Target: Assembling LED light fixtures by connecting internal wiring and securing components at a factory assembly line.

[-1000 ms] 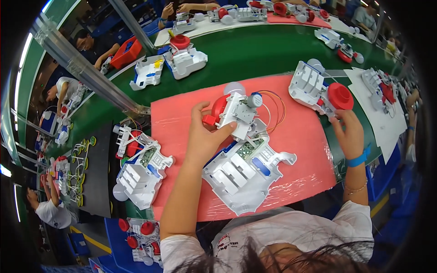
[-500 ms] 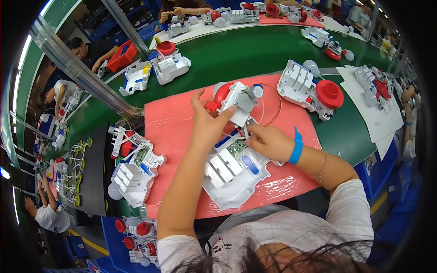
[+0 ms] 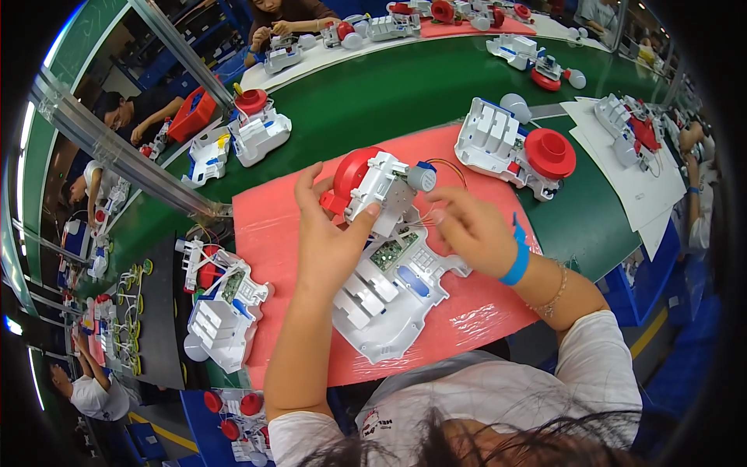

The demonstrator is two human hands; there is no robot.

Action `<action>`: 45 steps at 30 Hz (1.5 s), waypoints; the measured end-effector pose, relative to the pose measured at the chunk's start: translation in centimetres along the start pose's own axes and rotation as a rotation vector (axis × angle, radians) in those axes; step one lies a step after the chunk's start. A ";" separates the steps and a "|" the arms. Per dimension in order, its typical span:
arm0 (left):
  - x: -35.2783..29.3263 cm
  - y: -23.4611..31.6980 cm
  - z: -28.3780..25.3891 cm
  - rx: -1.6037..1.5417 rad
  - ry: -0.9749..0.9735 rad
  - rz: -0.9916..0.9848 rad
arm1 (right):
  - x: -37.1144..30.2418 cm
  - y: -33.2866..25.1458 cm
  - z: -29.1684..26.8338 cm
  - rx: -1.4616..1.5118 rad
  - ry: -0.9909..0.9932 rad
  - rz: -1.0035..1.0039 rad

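My left hand grips a white plastic motor unit with a red wheel on its far left side and a small silver motor at its right. Thin wires run from the unit toward a white plastic housing below, which lies open with a green circuit board and a blue oval part. My right hand is just right of the unit, beside the thin wires, its fingers loosely bent and apart. Nothing shows clearly between those fingers.
A pink padded mat lies under the work. Similar housings stand left and upper right, the latter with a red wheel. White paper sheets lie at the right. A metal post rises at the left; other people sit around the green table.
My right hand has come off the spot at the housing's upper edge and moved up and right, fingers loosening. The motor unit has tilted in my left hand. The view has shifted slightly.
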State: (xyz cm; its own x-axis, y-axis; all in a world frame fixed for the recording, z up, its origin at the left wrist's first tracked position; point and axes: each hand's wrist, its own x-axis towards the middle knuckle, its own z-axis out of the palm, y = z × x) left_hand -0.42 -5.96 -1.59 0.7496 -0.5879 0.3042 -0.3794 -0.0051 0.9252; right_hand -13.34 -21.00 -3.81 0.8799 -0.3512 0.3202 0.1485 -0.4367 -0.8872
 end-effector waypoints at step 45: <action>2.1 -4.0 1.2 -0.322 -0.278 0.077 | -1.3 -2.2 -2.3 -0.235 -0.545 -0.068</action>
State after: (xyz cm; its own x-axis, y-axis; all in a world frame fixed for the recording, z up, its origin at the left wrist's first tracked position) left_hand 1.98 -8.12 -4.91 0.5342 -0.7727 0.3429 -0.2063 0.2742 0.9393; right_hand -15.88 -21.47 -1.50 0.9859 0.1329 0.1021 0.1638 -0.6367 -0.7535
